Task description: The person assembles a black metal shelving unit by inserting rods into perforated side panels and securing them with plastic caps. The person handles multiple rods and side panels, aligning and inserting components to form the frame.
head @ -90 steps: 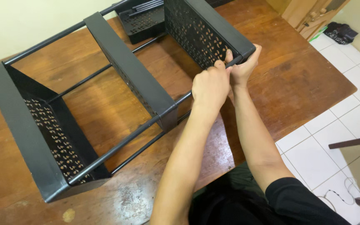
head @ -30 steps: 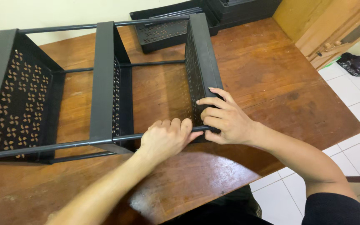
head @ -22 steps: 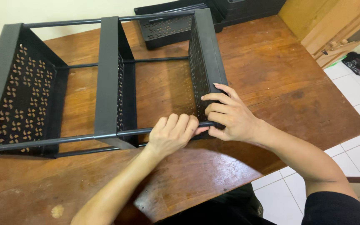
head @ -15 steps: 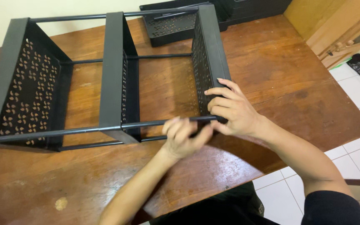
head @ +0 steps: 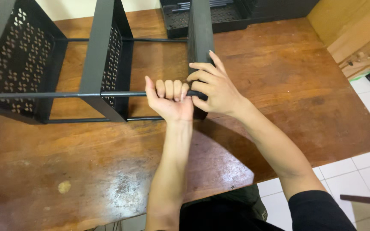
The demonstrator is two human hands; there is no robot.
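A black metal rack (head: 108, 64) lies on its side on the wooden bench (head: 279, 85), three perforated panels standing upright and joined by thin rods. The left hand (head: 170, 100) is closed palm-up around the near top rod (head: 56, 95), fingers curled over it, just beside the right-most panel (head: 201, 30). The right hand (head: 215, 87) clasps that panel's lower corner where the rod meets it, thumb and fingers pinching the joint. By the look of it the frame is mostly together: all three panels sit on the rods and only this last corner seems to be getting seated or tightened. More black parts (head: 219, 15) wait at the far edge of the bench, so there may be pieces left to fit. Half a second ago the left hand lay over the rod knuckles up; now it has rolled under, palm showing, as if twisting the rod. The right hand has hardly moved, and the view has come in closer
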